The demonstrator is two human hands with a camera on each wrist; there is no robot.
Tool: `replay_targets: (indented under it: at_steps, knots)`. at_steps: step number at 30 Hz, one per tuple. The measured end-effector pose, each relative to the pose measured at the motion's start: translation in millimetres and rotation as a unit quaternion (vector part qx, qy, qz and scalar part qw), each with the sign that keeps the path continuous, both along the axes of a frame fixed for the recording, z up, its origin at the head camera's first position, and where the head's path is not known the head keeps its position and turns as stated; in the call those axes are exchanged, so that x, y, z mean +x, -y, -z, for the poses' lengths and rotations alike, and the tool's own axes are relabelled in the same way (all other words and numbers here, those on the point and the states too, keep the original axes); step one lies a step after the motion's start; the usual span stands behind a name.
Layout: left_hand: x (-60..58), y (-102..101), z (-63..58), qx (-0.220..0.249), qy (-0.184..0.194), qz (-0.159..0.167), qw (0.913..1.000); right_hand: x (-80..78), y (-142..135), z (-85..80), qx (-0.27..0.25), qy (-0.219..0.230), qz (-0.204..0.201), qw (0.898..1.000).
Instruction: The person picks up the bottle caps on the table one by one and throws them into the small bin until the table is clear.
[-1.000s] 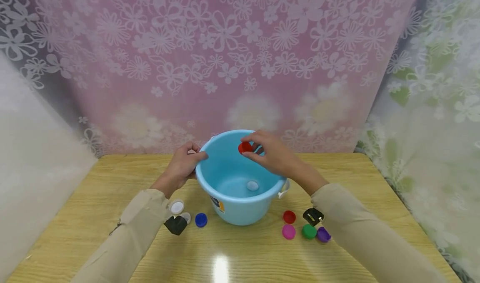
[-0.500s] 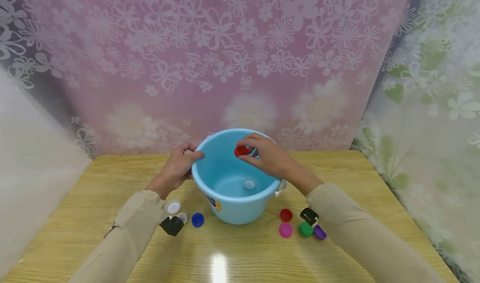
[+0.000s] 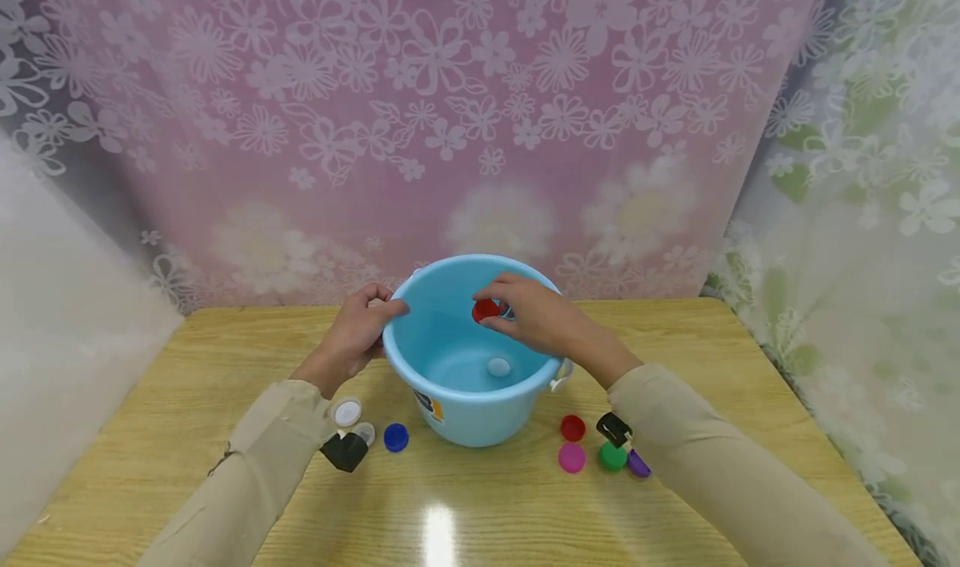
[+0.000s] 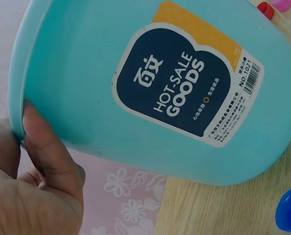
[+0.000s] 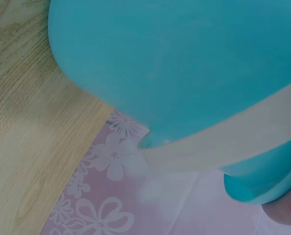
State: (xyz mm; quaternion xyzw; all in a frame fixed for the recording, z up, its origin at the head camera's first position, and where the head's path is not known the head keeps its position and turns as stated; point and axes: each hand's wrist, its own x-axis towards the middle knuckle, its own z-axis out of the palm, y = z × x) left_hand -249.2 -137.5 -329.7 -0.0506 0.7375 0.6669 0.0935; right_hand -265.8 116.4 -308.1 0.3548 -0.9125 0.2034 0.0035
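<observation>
A light blue bucket (image 3: 480, 421) stands at the middle of the table, a label on its outer wall. My left hand (image 3: 354, 332) grips its rim at the left, thumb over the edge; in the left wrist view the fingers (image 4: 50, 152) press the outer wall under the rim. My right hand (image 3: 536, 317) reaches over the right rim and pinches a red bottle cap (image 3: 486, 310) inside the bucket's mouth. On the bucket floor lies a small whitish oval thing (image 3: 498, 367). The right wrist view shows mostly the bucket wall and its white handle (image 5: 223, 137).
Left of the bucket lie a blue cap (image 3: 396, 438) and a white cap (image 3: 347, 413), with another pale cap partly hidden by the wrist strap. To the right are a red cap (image 3: 573, 428), a pink cap (image 3: 572, 457), a green cap (image 3: 612, 456) and a purple cap (image 3: 639, 464).
My right hand has lowered slightly into the bucket with the red cap still pinched. My left hand keeps its grip on the rim. The head view has shifted a little.
</observation>
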Motion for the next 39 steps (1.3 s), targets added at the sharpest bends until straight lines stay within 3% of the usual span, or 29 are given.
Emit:
replay_targets:
  at_steps: [27, 31, 34, 39]
  knots:
    - [1.9, 0.3, 0.4, 0.016, 0.003, -0.005, 0.9999, 1.7, 2.7, -0.6, 0.047, 0.009, 0.01, 0.999]
    - [3.1, -0.2, 0.7, 0.016, 0.001, -0.008, 0.9998, 2.8, 2.0, -0.7, 0.019, -0.003, 0.009, 1.0]
    - [3.5, -1.3, 0.2, 0.013, 0.0, -0.012, 0.9998, 1.7, -0.2, 1.4, -0.039, -0.025, 0.009, 0.999]
    - [2.9, -2.3, -1.2, -0.005, -0.003, -0.02, 0.9998, -1.2, -6.7, 3.9, -0.162, -0.079, 0.013, 0.984]
